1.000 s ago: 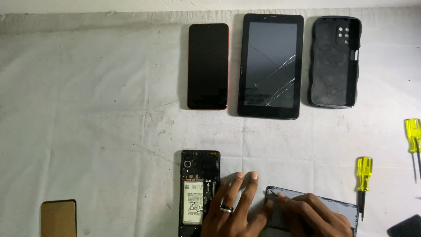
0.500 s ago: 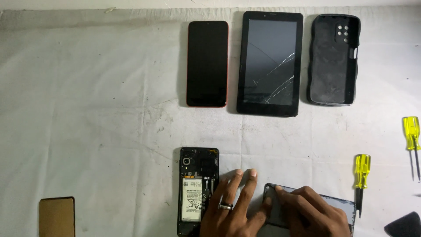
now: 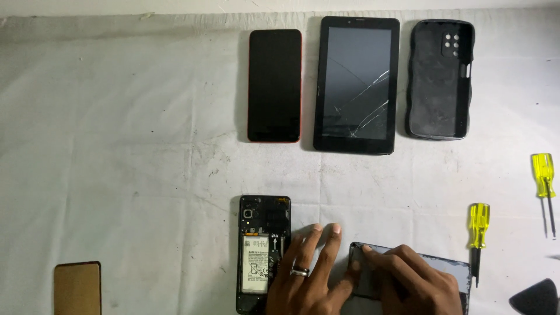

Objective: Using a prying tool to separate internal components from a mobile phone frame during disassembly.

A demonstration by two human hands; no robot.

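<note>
A white cloth (image 3: 116, 146), matt, creased and smudged grey, covers the table. Above the opened phone (image 3: 263, 251) on it lie a glossy red-edged phone (image 3: 275, 85), a tablet (image 3: 356, 84) with cracked shiny glass, and a dull, dusty black rubbery case (image 3: 438, 79). The opened phone shows bare black plastic and a paper-labelled battery (matt). Right of it, the dark back cover (image 3: 408, 274) looks smooth. Further right, two screwdrivers (image 3: 478, 233) (image 3: 545, 186) have clear yellow plastic handles and metal shafts. The left hand (image 3: 306, 274) wears a polished metal ring (image 3: 300, 272).

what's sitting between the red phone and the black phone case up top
The tablet with the cracked screen lies between the red phone and the black case, seen in the head view.
</note>
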